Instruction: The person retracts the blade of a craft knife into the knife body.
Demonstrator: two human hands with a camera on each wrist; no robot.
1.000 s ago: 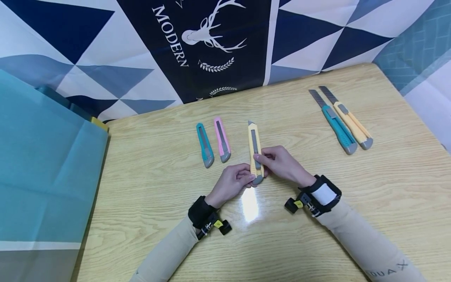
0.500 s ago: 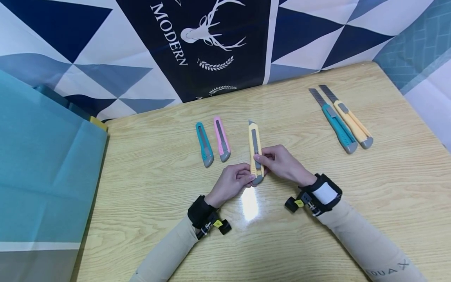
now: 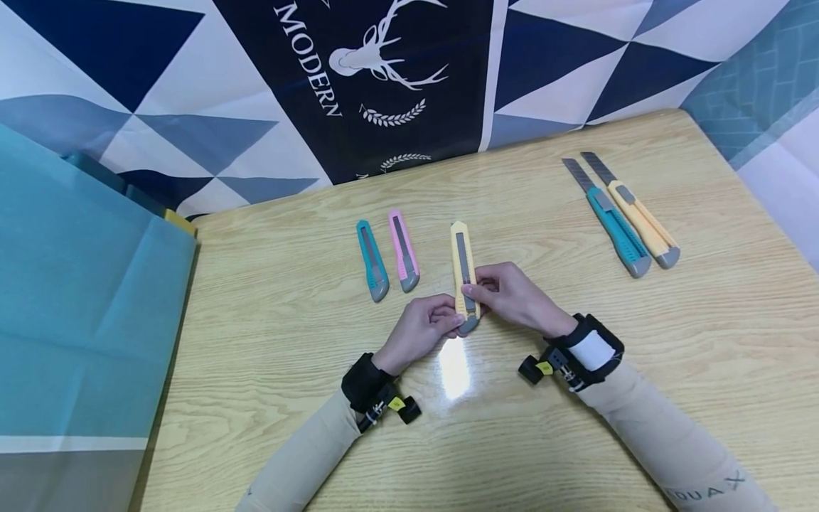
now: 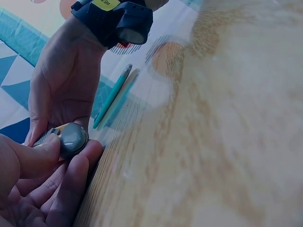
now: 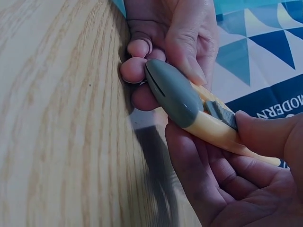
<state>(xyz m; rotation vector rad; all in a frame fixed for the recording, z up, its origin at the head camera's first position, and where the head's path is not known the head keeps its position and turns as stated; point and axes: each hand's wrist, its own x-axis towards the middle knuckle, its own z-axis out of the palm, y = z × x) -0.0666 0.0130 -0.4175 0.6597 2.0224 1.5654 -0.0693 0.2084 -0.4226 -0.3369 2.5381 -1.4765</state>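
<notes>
Between both hands is a yellow utility knife [image 3: 462, 249] with a grey end cap, its front end pointing away across the table. My left hand [image 3: 419, 331] pinches it near the grey cap. The right hand [image 3: 512, 295] grips the body from the other side, and its thumb lies on the grey slider, as the right wrist view shows on the knife [image 5: 222, 132]. No blade stands out clearly from the front end. A teal utility knife [image 3: 372, 262] and a pink utility knife [image 3: 404, 250] lie left of the held one.
On the right of the wooden table [image 3: 269, 355] lie a larger teal utility knife [image 3: 617, 231] and a larger yellow one [image 3: 643, 220], side by side with long blades out. A blue-covered block [image 3: 83, 299] stands at the left edge. Patterned cloth [image 3: 409, 85] hangs behind.
The blade tip that showed at the front of the yellow utility knife has drawn back into the body. The right thumb has slid slightly toward the grey cap. Both hands otherwise stay in place.
</notes>
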